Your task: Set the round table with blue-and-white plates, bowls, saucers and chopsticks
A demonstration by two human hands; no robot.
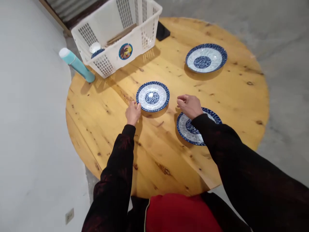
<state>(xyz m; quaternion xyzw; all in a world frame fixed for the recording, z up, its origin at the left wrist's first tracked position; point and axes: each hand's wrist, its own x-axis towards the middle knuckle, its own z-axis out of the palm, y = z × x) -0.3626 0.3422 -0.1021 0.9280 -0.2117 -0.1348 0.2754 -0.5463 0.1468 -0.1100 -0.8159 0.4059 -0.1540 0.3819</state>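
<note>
A blue-rimmed white plate (159,102) with a dark blue patterned centre sits near the middle of the round wooden table. My left hand (133,112) pinches its left rim, with the thumb at the edge. To the right of that plate, apart from it, my right hand (190,105) hovers with its fingers curled together and nothing visible in them. Beneath my right hand and sleeve lies a second blue-and-white plate (182,126), partly hidden by them. Farther back on the right is a larger blue-rimmed dish (214,58).
A white plastic basket (137,53) stands at the back left, holding a white cup-like item (95,47) and brown flat pieces (122,33). Left of it is a turquoise bottle (78,66) with a white top. A black flat object (162,31) lies behind the basket's right end.
</note>
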